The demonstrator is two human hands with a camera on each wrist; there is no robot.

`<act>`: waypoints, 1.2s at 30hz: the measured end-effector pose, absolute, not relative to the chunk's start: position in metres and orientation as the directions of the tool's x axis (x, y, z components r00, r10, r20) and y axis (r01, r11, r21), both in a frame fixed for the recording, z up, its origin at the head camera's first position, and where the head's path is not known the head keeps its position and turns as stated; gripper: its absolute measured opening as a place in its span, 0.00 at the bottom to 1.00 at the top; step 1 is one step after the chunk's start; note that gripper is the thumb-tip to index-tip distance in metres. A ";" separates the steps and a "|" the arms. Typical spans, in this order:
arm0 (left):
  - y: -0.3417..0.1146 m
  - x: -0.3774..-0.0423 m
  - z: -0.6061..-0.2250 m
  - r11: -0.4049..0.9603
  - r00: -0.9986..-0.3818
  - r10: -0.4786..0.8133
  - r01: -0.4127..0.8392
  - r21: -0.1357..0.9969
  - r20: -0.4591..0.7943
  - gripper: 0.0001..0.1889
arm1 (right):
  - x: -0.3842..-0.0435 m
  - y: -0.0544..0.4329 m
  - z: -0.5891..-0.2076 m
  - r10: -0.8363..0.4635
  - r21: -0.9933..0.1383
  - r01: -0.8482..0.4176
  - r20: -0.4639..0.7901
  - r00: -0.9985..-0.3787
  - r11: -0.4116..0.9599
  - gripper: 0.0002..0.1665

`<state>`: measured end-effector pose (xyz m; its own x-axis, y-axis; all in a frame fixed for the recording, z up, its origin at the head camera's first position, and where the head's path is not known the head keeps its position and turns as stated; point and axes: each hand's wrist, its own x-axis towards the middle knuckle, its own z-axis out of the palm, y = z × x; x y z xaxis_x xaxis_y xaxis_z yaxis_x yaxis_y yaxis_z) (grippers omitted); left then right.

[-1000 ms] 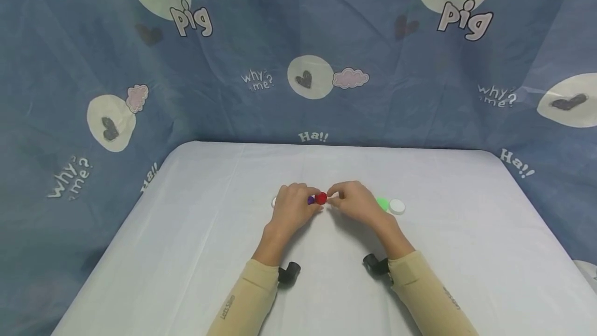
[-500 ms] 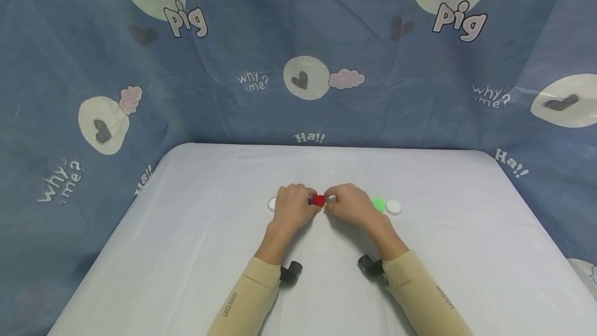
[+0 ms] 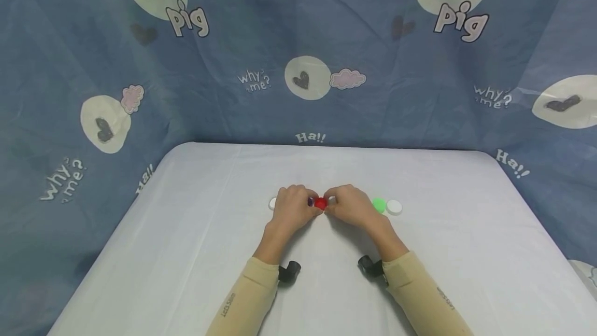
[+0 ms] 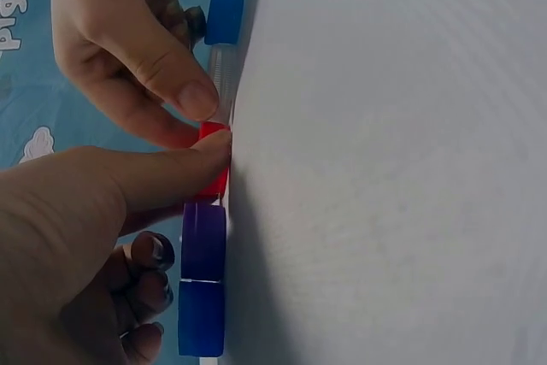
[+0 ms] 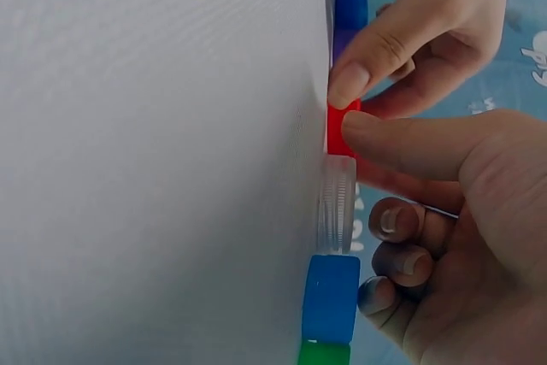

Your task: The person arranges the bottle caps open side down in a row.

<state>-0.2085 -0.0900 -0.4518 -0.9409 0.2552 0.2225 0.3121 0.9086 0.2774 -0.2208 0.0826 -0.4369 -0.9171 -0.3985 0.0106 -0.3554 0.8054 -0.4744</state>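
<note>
Across the upper part of the head view, a blue printed curtain hangs behind a white-covered table. Going from the left, a white cap peeks out beside the left hand, mostly hidden by it. That hand reaches up from the lower centre in a tan sleeve, with a black wrist camera at its cuff. Its thumb and finger pinch a red cap at the centre of the frame; the other fingers are curled in, as the left wrist view shows. Next to the red cap on its left sits a purple cap, and beyond that a blue cap, all standing in one row. The right hand pinches the red cap from the other side, thumb to the front, its remaining fingers curled. To the right of the red cap stand a clear ridged cap, a lighter blue cap and, right of centre in the head view, a green cap just beside a second white cap.
</note>
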 end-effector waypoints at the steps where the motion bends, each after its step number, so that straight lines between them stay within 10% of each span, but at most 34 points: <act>1: -0.090 -0.208 -0.452 0.907 -0.942 0.258 0.313 0.281 0.217 0.13 | -0.221 0.083 -0.437 -0.401 -0.476 -0.358 0.011 -0.916 0.804 0.15; 36: -0.101 -0.209 -0.444 0.815 -0.899 0.398 0.439 0.378 0.185 0.15 | -0.225 0.092 -0.435 -0.461 -0.583 -0.356 -0.037 -0.886 0.731 0.11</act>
<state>-0.2087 -0.1007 -0.4443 -0.8985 0.3982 0.1846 0.4389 0.8154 0.3775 -0.2247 0.0916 -0.4350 -0.8864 -0.4615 -0.0374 -0.3558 0.7307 -0.5827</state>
